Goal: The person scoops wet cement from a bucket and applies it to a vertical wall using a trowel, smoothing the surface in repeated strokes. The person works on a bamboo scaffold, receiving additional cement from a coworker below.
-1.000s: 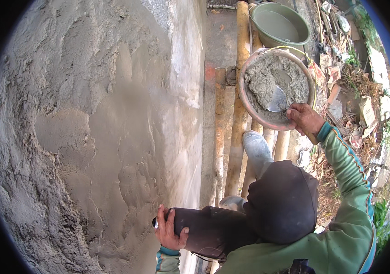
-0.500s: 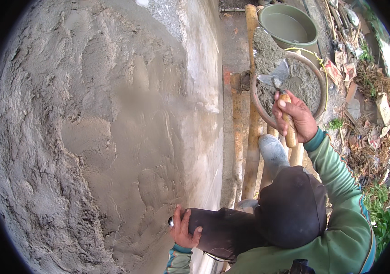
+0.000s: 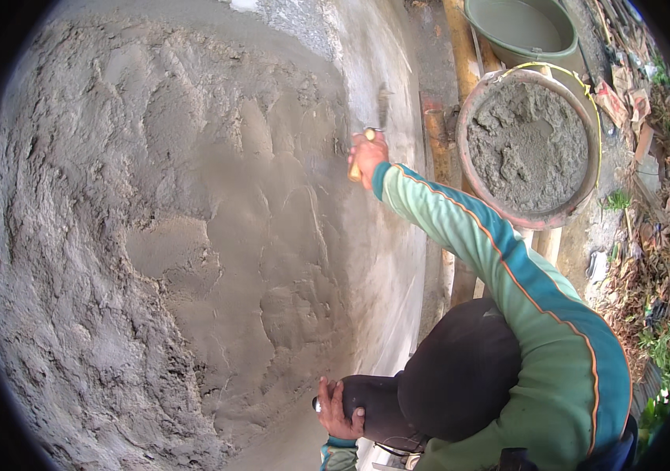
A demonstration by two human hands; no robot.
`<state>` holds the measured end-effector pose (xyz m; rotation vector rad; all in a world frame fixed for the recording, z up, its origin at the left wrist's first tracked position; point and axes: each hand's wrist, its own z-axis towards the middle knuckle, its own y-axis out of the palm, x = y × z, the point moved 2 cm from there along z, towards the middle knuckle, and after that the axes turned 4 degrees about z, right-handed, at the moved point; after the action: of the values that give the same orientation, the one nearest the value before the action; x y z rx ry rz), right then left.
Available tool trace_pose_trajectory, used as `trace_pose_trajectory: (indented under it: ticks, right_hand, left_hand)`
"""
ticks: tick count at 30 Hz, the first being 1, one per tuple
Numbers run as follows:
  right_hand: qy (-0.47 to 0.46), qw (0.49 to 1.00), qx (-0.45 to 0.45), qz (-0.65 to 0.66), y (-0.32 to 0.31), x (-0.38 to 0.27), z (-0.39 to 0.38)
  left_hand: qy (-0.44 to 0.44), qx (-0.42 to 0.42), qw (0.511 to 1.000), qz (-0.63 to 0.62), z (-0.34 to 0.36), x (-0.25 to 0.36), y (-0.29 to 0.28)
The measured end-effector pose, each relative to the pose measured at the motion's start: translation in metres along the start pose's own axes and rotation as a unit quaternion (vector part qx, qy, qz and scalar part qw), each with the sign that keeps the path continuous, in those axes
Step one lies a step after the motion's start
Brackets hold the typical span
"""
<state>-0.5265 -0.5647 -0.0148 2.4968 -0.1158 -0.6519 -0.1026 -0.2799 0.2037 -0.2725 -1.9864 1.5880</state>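
The right hand point(image 3: 371, 155) was closed firmly around the pale wooden handle of a metal trowel point(image 3: 354, 172), out in front of the wall, where the rough, wet grey mortar coat point(image 3: 264, 235) met a smoother whitish strip point(image 3: 390, 251). The blade was blurred and nearly edge-on, so whether it touched the surface or carried a load could not be told. The left hand point(image 3: 340, 412) lay with parted, bent fingers over a dark-clothed knee point(image 3: 378, 400); a small black-and-white object point(image 3: 317, 404) showed at its fingertips, though whether it was gripped was unclear. More mortar point(image 3: 527, 145) filled the round reddish-brown bucket point(image 3: 535, 222), right of the trowel, just beside a green tub point(image 3: 517, 55) of greyish liquid. The step in hand seemed to be laying mortar onto the wall; the next move would call for the blade flat against the surface, with even pressure.
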Motion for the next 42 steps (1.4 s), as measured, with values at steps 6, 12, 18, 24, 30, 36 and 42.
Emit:
trace_pose_trajectory:
  ticks: [6, 12, 18, 24, 30, 36, 42]
  right_hand:
    - [-0.078, 0.976, -0.165, -0.117, 0.022, 0.012, 0.003]
    - [0.104, 0.953, 0.03, -0.284, -0.068, 0.023, 0.057]
    - [0.107, 0.97, -0.055, -0.21, -0.079, 0.043, 0.078]
    - [0.081, 0.955, -0.114, -0.261, -0.013, 0.024, 0.105]
    - [0.214, 0.93, -0.091, -0.286, -0.049, 0.093, 0.044]
    - [0.254, 0.929, -0.12, -0.241, -0.082, 0.137, -0.014]
    - [0.34, 0.922, -0.099, -0.155, -0.09, 0.116, 0.015]
  left_hand:
    - [-0.01, 0.001, 1.0, 0.003, 0.003, 0.007, -0.002]
    - [-0.023, -0.003, 1.0, 0.009, 0.005, 0.012, -0.005]
    - [-0.034, -0.004, 0.999, 0.003, 0.005, 0.009, -0.003]
    - [-0.07, 0.002, 0.998, 0.008, -0.013, 0.011, -0.007]
    - [-0.079, 0.02, 0.997, 0.007, -0.019, 0.013, -0.006]
    - [-0.042, -0.009, 0.999, -0.002, 0.004, 0.001, -0.004]
    - [-0.027, -0.018, 0.999, -0.005, 0.014, -0.007, 0.001]
